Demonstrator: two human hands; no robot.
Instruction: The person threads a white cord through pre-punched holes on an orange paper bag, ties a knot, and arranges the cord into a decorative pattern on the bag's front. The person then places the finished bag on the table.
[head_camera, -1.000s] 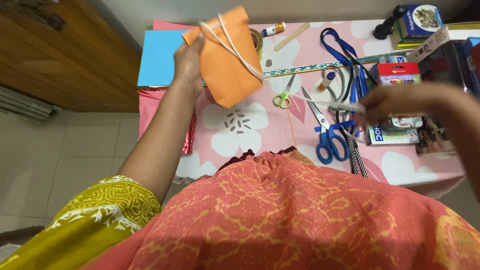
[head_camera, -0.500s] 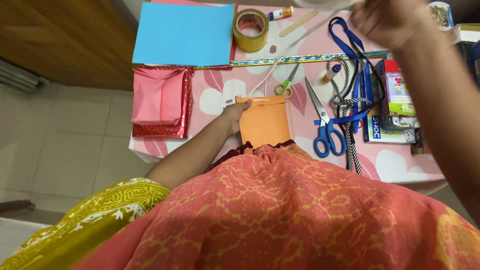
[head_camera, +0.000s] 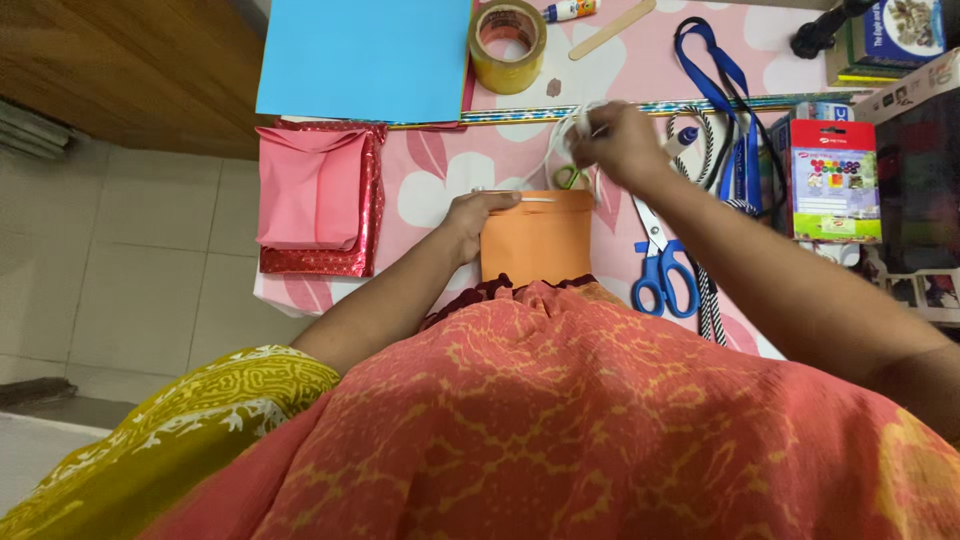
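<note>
An orange paper bag (head_camera: 537, 236) lies flat on the pink flowered tablecloth (head_camera: 430, 180), close to my body. My left hand (head_camera: 470, 218) presses on the bag's left top corner. A white cord (head_camera: 553, 150) runs from the bag's top edge up to my right hand (head_camera: 618, 143), which pinches the cord just above the bag. The small green-handled scissors (head_camera: 568, 178) lie partly hidden under that hand.
A blue paper sheet (head_camera: 366, 58) and a roll of tape (head_camera: 507, 44) lie at the back. Pink and red folded wrapping (head_camera: 318, 200) sits at the left table edge. Blue-handled scissors (head_camera: 660, 265), a blue ribbon (head_camera: 723, 100), a wooden stick (head_camera: 611, 29) and boxes (head_camera: 835, 180) fill the right side.
The orange bag came down from the air onto the table. My right hand swung up with the cord, then dropped to just above the bag's top edge.
</note>
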